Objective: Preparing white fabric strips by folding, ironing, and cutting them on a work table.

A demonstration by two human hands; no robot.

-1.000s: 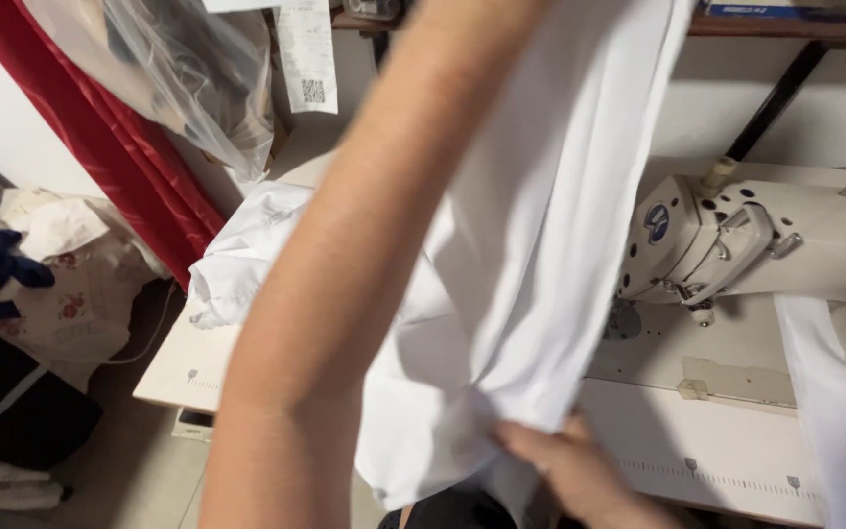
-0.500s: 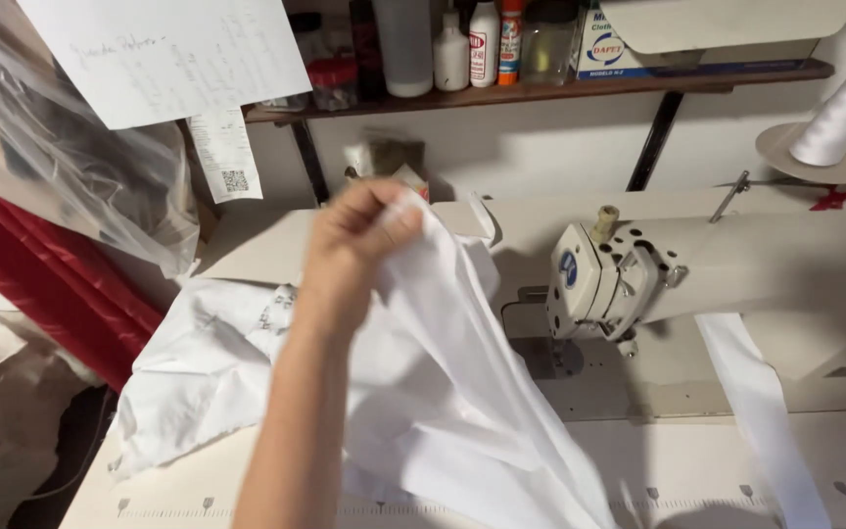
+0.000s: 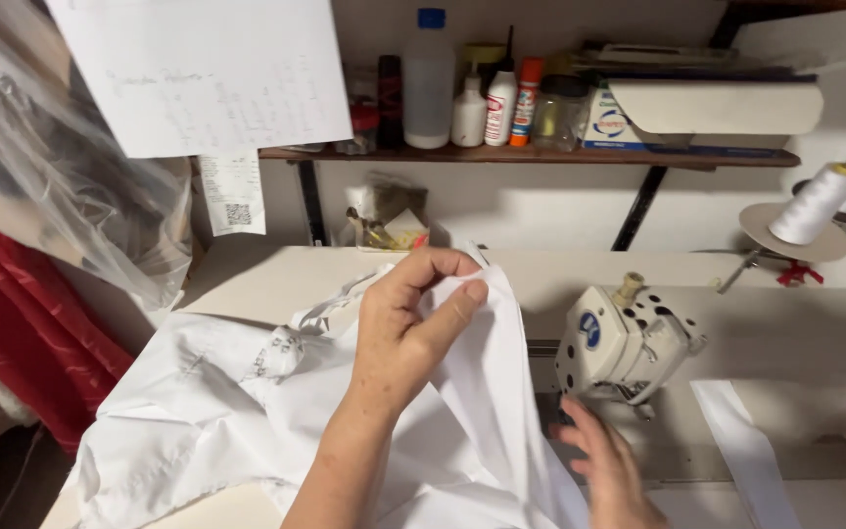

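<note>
My left hand (image 3: 413, 323) pinches the top edge of a white garment (image 3: 237, 411) and holds it up over the sewing table (image 3: 276, 274). The cloth hangs down from my fingers and spreads in folds to the left. My right hand (image 3: 607, 465) lies flat and open on the cloth's lower right part, just below the head of a cream sewing machine (image 3: 629, 338). A white fabric strip (image 3: 741, 451) lies to the right of the machine.
A wooden shelf (image 3: 531, 155) above holds bottles, a white plastic bottle (image 3: 429, 83) and boxes. Thread cones (image 3: 820, 201) stand at the right. A paper sheet (image 3: 198, 73) and a clear plastic bag (image 3: 61, 206) hang at the left over red fabric (image 3: 31, 323).
My left hand has come down from high in front of the camera to just above the table, still holding the cloth. My right hand has come back into view beside the machine.
</note>
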